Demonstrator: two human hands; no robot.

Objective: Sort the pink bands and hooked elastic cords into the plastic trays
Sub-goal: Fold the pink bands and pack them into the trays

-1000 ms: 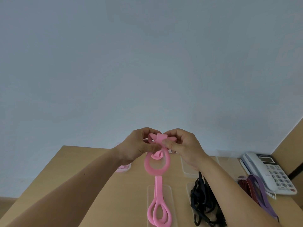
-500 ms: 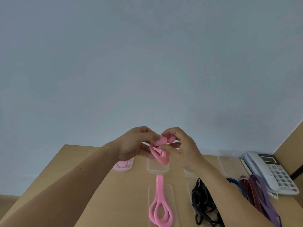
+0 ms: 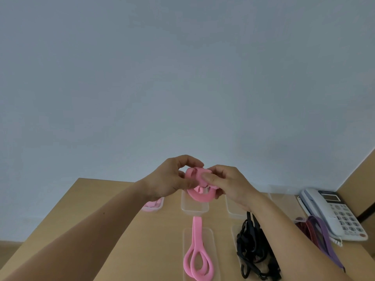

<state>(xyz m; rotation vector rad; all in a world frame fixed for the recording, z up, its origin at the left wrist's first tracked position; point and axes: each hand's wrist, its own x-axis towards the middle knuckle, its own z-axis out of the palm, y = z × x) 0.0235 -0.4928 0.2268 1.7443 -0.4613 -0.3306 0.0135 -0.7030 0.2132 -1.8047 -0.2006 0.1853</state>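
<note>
Pink rubber is bunched between my two hands: my left hand (image 3: 168,179) and right hand (image 3: 229,183) both pinch one folded pink band (image 3: 199,185) above the table (image 3: 162,240), well left of the telephone (image 3: 334,211). I make out six clear trays. The tray farthest from the telephone (image 3: 156,207) holds folded pink bands I cannot count. A near tray (image 3: 211,240) carries one long pink band (image 3: 196,250). The cord tray (image 3: 235,232), closer to the telephone, holds tangled black hooked cords (image 3: 251,246).

A white desk telephone (image 3: 334,213) sits at the far right of the wooden table (image 3: 158,250). Purple and dark red straps (image 3: 321,227) lie just beside it.
</note>
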